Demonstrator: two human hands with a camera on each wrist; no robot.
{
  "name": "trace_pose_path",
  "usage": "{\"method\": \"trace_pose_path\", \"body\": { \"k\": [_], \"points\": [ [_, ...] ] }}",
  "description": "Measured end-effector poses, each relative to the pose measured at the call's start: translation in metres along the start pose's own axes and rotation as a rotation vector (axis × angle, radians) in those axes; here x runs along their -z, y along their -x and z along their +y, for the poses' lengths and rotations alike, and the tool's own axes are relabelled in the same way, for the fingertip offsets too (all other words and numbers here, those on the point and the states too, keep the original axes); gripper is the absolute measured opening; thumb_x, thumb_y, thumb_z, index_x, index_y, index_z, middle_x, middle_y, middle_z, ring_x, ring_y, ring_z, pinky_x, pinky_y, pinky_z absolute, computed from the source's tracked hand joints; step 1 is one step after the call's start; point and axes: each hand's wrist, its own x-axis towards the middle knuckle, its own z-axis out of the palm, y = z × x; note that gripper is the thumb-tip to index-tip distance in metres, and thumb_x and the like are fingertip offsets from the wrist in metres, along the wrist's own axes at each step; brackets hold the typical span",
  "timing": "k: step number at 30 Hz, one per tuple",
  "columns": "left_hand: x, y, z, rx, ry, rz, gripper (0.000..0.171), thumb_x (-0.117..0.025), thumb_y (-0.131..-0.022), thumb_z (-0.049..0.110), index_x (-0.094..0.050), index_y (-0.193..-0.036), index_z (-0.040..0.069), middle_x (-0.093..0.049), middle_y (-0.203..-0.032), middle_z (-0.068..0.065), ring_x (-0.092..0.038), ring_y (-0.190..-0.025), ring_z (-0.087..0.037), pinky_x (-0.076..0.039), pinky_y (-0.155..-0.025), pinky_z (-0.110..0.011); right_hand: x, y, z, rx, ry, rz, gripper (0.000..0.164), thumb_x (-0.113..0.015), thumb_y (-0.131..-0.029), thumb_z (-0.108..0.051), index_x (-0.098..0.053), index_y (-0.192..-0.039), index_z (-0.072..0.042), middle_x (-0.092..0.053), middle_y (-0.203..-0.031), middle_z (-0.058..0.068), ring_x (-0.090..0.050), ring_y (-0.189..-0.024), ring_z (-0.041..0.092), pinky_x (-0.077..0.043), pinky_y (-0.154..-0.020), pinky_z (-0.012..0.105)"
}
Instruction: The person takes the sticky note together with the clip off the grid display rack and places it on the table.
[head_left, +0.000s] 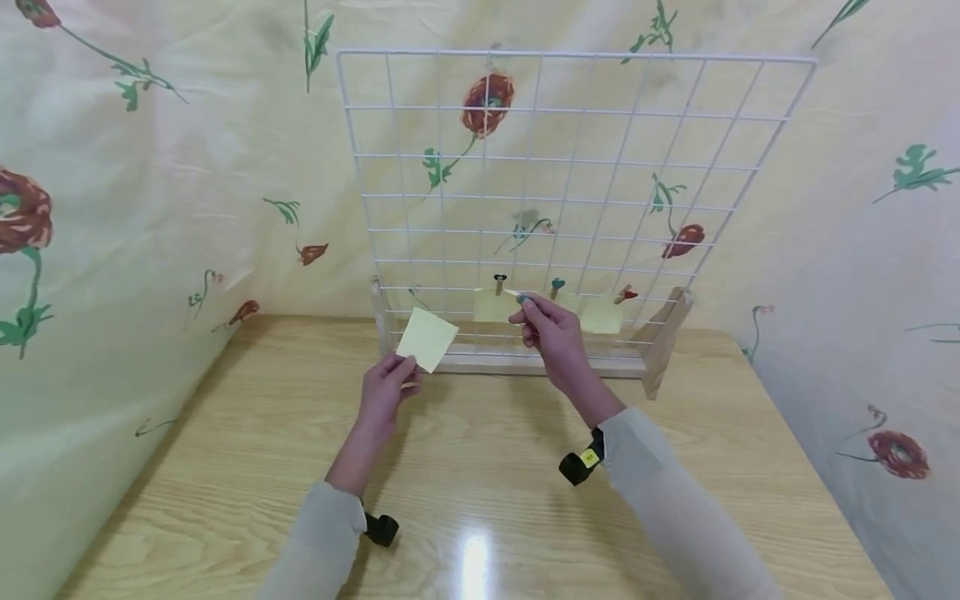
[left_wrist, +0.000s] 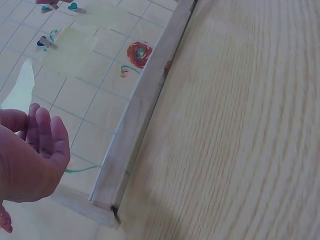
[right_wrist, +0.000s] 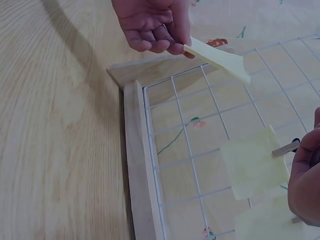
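Observation:
In the head view my left hand [head_left: 386, 392] pinches a pale yellow paper note [head_left: 427, 339] by its lower corner, in front of the grid's lower left. The note looks bent in the right wrist view. Before the white wire grid [head_left: 577, 199], my right hand [head_left: 557, 337] pinches a small clothespin with a teal top [head_left: 522, 299], its body mostly hidden by the fingers. Left of that hand a yellow note [head_left: 489, 308] hangs from a dark-topped clothespin [head_left: 500, 284]. To its right hang a teal-topped clothespin [head_left: 557, 287] and a note [head_left: 602, 317] with a red-topped clothespin [head_left: 625, 294].
The grid stands in a wooden base [head_left: 495, 364] with side feet [head_left: 666, 342] at the back of the wooden table [head_left: 480, 467]. Behind it hangs flower-patterned cloth [head_left: 247, 125]. A black wrist camera [head_left: 577, 468] sits under the right sleeve, another [head_left: 381, 528] under the left.

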Motion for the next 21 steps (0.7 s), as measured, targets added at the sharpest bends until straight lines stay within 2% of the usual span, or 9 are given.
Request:
{"method": "trace_pose_path", "body": {
  "k": [7,13,15,18,21],
  "points": [
    [0.014,0.008,0.004,0.007,-0.082,-0.011,0.010,-0.061,-0.093,0.009,-0.060,-0.090,0.000,-0.061,-0.080,-0.001,-0.061,-0.072,-0.012,-0.057,-0.074,-0.031,0.008,0.014,0.005,-0.021,-0.009,-0.009,0.040,-0.048,-0.102,-0.012,-0.046,-0.133,0.013,-0.066,-0.074,-0.005,-0.048,-0.061,0.007,-0.041,-0.053,0.015],
    [0.022,0.013,0.005,0.021,-0.119,-0.035,0.009,-0.059,-0.094,0.007,-0.059,-0.090,-0.002,-0.058,-0.084,-0.002,-0.059,-0.071,-0.011,-0.056,-0.071,-0.026,0.019,0.025,0.008,-0.024,-0.008,0.019,0.035,-0.048,-0.101,-0.011,-0.049,-0.126,0.012,-0.064,-0.071,-0.005,-0.048,-0.059,0.006,-0.041,-0.052,0.014],
    [0.023,0.014,0.004,0.014,-0.126,-0.043,0.010,-0.059,-0.094,0.006,-0.059,-0.089,-0.003,-0.058,-0.084,-0.004,-0.059,-0.071,-0.012,-0.056,-0.069,-0.025,0.024,0.027,0.008,-0.026,-0.006,0.018,0.027,-0.049,-0.101,-0.012,-0.055,-0.119,0.007,-0.063,-0.071,-0.005,-0.049,-0.059,0.006,-0.041,-0.052,0.014],
    [0.025,0.014,0.005,0.005,-0.148,-0.052,0.010,-0.060,-0.094,0.006,-0.060,-0.089,-0.003,-0.060,-0.083,-0.004,-0.059,-0.071,-0.013,-0.056,-0.070,-0.027,0.032,0.030,0.008,-0.028,0.003,0.022,0.026,-0.049,-0.101,-0.013,-0.055,-0.118,0.006,-0.063,-0.070,-0.005,-0.049,-0.059,0.005,-0.041,-0.052,0.014],
    [0.026,0.015,0.006,0.003,-0.173,-0.058,0.011,-0.060,-0.094,0.008,-0.061,-0.091,-0.003,-0.061,-0.082,-0.002,-0.059,-0.072,-0.014,-0.056,-0.071,-0.027,0.039,0.032,0.008,-0.029,0.009,0.030,0.020,-0.050,-0.101,-0.014,-0.060,-0.111,0.000,-0.063,-0.070,-0.005,-0.049,-0.058,0.005,-0.042,-0.052,0.014]
  ]
}}
